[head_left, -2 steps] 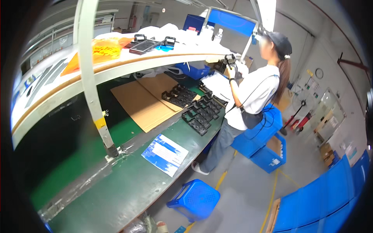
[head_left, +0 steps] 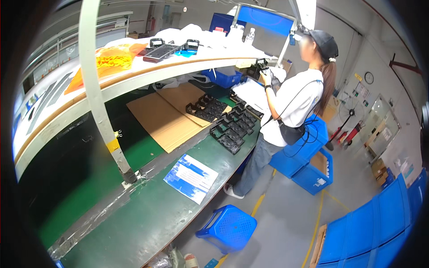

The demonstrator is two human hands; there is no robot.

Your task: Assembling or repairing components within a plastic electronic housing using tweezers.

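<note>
Neither of my hands is in the picture. Rows of black plastic frame-like parts (head_left: 232,132) lie on the green workbench (head_left: 129,223). Behind them, more black parts (head_left: 206,107) rest on a flat brown cardboard sheet (head_left: 156,123). Nearer to me, a blue-and-white printed sheet (head_left: 191,178) lies flat by the bench's front edge. At the far end a co-worker (head_left: 297,98) in a white shirt and dark cap stands with hands raised, holding a black part (head_left: 262,66).
A white upright post (head_left: 99,98) carries a raised shelf (head_left: 147,73) with an orange bag (head_left: 114,58) on it. A blue stool (head_left: 232,227) stands beside the bench. Blue crates (head_left: 313,174) sit behind the co-worker, and large blue bins (head_left: 366,230) fill the lower right.
The whole view has shifted slightly, with the post a little further left and the stool a little further right. The co-worker still holds the black part.
</note>
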